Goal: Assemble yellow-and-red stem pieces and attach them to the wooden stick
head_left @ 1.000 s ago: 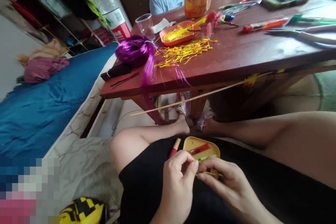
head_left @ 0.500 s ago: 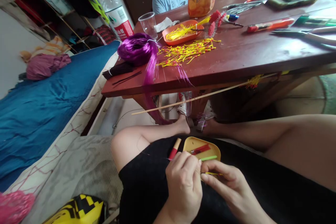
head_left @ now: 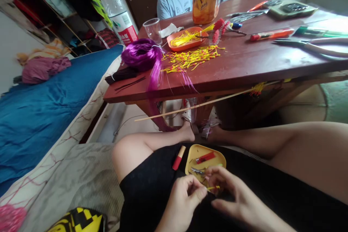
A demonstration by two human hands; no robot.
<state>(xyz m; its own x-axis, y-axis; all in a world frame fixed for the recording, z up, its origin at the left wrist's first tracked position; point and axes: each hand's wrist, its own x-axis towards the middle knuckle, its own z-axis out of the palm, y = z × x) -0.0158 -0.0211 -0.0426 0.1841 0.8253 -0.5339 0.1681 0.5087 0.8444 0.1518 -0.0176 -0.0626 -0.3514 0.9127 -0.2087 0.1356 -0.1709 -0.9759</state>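
My left hand (head_left: 187,197) is closed in a pinch on a thin yellow strand (head_left: 213,188) with small orange-yellow tips, low over my lap. Just right of it, my right hand (head_left: 233,192) has its thumb spread away from its fingers. Those fingertips reach over a yellow tray (head_left: 188,165) on my lap, beside small scissors (head_left: 198,171); whether they touch them I cannot tell. In the tray also lies a red item (head_left: 205,157), and a bit of green shows behind my fingers. A tube with a red body and tan cap (head_left: 178,158) rests left of the tray.
On the brown table (head_left: 233,65) are purple thread (head_left: 140,54), loose yellow strands (head_left: 193,58), an orange dish (head_left: 170,45), a plastic cup (head_left: 152,30), a tea bottle (head_left: 206,1) and pliers (head_left: 307,45). A thin stick (head_left: 190,108) juts below the edge. Another person (head_left: 174,1) sits opposite.
My right hand has parted from my left, its thumb and fingers spreading over the tray. My left hand has lowered slightly, keeping its pinch. The scissor blades now show.
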